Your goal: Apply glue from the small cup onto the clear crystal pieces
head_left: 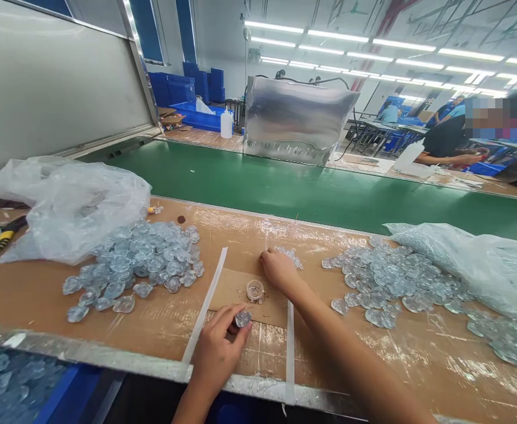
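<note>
Green conveyor belt (196,171) crosses the scene beyond a workbench (152,338) covered in brown cardboard. A crumpled clear plastic bag (86,203) lies at the left and another, similar bag (474,259) at the right. Beside each is a heap of clear, rounded plastic pieces: a left heap (141,253) and a right heap (395,277). A blue bin (75,386) at the near left holds many similar pieces.

In the middle, between two white tape strips, the left hand (218,341) pinches one clear plastic piece (243,318) between thumb and fingers. The right hand (280,270) reaches farther out, fingers bunched low beside a small pile of clear bits (291,257). A small round clear cup (255,290) stands between the hands.

The work looks to be partway through: one piece is in hand, while both heaps remain large. Which heap is finished, if either, cannot be told.

The right fingertips are hidden, so whether they grip anything is unclear. The cup's contents are hard to make out, the bin is cut off by the frame, and a co-worker (446,147) at far right is partly blurred.
</note>
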Demonstrator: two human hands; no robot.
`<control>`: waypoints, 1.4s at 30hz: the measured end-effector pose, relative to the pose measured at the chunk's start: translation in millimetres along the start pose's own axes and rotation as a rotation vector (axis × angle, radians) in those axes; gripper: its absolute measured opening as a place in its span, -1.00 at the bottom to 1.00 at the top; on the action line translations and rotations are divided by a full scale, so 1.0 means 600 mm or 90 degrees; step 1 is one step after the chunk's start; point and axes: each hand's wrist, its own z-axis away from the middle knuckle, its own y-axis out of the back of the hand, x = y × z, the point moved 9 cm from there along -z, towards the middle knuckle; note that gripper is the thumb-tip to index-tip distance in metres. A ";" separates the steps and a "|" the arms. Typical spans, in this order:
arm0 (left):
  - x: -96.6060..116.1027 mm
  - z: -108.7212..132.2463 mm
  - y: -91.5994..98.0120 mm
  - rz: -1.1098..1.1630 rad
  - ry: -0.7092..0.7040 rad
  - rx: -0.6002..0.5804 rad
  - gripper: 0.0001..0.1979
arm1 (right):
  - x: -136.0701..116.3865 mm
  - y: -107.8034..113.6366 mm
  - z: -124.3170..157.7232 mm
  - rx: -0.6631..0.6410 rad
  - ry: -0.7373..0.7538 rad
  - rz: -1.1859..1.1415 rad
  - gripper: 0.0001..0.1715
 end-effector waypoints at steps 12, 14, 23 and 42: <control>0.002 -0.003 -0.003 0.003 0.009 -0.024 -0.78 | 0.022 -0.006 0.074 -0.033 0.029 -0.029 -0.78; 0.005 -0.004 -0.003 0.001 0.002 -0.023 -0.78 | 0.030 -0.012 0.082 -0.034 0.024 -0.038 -0.79; 0.019 -0.004 -0.002 -0.019 -0.023 -0.033 -0.79 | 0.042 -0.012 0.109 0.062 0.060 -0.383 -0.82; 0.042 -0.005 -0.012 0.031 -0.074 -0.113 -0.80 | -0.055 -0.019 0.158 -0.168 0.209 -0.935 -0.58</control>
